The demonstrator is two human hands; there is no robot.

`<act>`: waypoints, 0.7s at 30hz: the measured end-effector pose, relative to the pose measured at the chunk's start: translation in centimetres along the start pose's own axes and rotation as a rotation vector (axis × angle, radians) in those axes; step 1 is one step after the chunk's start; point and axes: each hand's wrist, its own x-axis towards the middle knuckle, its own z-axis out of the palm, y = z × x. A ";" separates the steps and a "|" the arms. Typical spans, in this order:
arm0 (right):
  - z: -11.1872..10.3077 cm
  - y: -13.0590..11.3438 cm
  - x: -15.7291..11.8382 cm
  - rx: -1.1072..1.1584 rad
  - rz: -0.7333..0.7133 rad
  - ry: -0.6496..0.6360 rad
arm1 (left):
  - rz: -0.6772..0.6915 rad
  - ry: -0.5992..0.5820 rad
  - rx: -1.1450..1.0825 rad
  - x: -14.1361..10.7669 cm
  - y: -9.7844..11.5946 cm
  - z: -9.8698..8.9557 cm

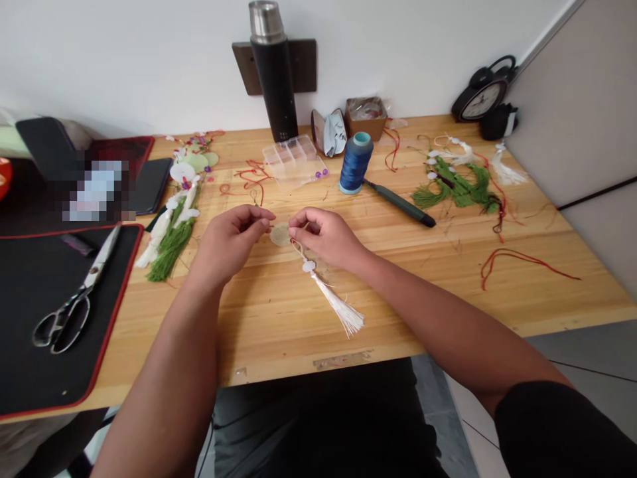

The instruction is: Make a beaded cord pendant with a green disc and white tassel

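Nearest the person, a white silk tassel [343,313] lies on the wooden surface [279,332] between the forearms. Its long axis runs from the far left to the near right, with the fringe pointing near and right. A small white flower-shaped piece [308,266] sits at its head, and a thin reddish cord [297,247] rises from there to the right hand [323,238]. The fingers [303,222] of that hand are pinched narrow on the cord, just above a pale round disc [280,234]. The fingers [263,223] of the left hand [231,242] are also pinched narrow beside the disc, though whatever they hold is too thin to tell.

To the left, steel scissors [72,302] lie on a black mat with red edging [47,332], and a green-and-white tasselled ornament [172,249] lies on the surface. To the right lies a loose red cord [522,265].

Farther on stand a blue thread spool [355,162] beside a dark pen-shaped tool [401,204], and a clear compartment box [293,161] with purple beads [321,173]. Another green-and-white ornament [460,182] lies far right. At the back stand a black vacuum flask [273,73] and a black alarm clock [482,93]. Any lettering on them is too small to read.
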 end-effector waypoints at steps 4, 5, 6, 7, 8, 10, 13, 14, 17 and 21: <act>0.0 0.0 0.0 0.010 0.000 -0.003 | 0.009 0.035 0.015 0.0 -0.2 -0.6; 0.0 0.0 0.1 0.014 -0.001 -0.002 | 0.017 0.028 0.023 0.0 -0.2 -0.7; 0.0 0.0 0.1 0.017 -0.001 -0.003 | 0.026 0.008 0.038 0.0 -0.2 -0.8; 0.0 0.1 0.1 0.019 0.001 -0.004 | 0.035 -0.020 0.061 -0.1 -0.3 -0.9; 0.0 0.1 0.2 0.020 0.003 -0.004 | 0.045 -0.047 0.092 -0.1 -0.4 -1.0; -0.1 0.1 0.2 0.018 0.002 -0.003 | 0.072 -0.076 0.185 0.0 -0.8 -1.2; -0.1 0.2 0.2 0.015 -0.007 -0.008 | 0.121 -0.066 0.345 0.3 -1.7 -1.5; -0.1 0.2 0.2 0.015 -0.007 -0.012 | 0.129 -0.067 0.383 0.4 -2.0 -1.5; -0.1 0.2 0.1 0.013 -0.001 -0.016 | 0.125 -0.084 0.424 0.6 -2.4 -1.5; -0.1 0.2 0.1 0.022 -0.009 -0.023 | 0.132 -0.111 0.406 0.5 -2.1 -0.8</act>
